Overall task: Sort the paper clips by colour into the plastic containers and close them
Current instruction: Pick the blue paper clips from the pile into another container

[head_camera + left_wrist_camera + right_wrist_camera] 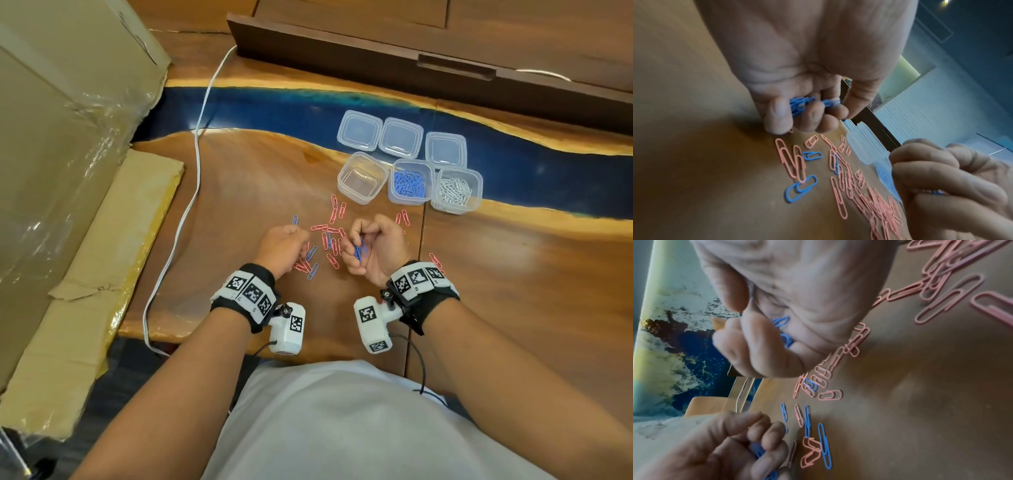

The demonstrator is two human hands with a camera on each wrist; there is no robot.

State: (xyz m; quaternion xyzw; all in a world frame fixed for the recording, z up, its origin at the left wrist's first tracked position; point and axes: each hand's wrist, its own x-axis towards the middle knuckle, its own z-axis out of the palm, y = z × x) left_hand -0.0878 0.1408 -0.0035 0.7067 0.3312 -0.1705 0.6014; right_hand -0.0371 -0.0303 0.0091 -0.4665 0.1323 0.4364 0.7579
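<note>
Pink paper clips [329, 233] lie scattered on the wooden table between my hands, with a few blue ones [312, 271] among them. My left hand [291, 245] is curled round a small bunch of blue clips [799, 105], its fingertips low over the table. My right hand [359, 245] is turned palm-up and grips more blue clips [785, 335]. Behind stand three clear containers: one empty [342, 180], one with blue clips [409, 183], one with white clips [457, 190]. Their three lids [400, 137] lie in a row further back.
A white cable [195, 164] runs down the table's left side. Wrapped cardboard boxes [68, 137] fill the left. A dark wooden ledge [411, 58] crosses the back. A few pink clips [435, 260] lie by my right wrist.
</note>
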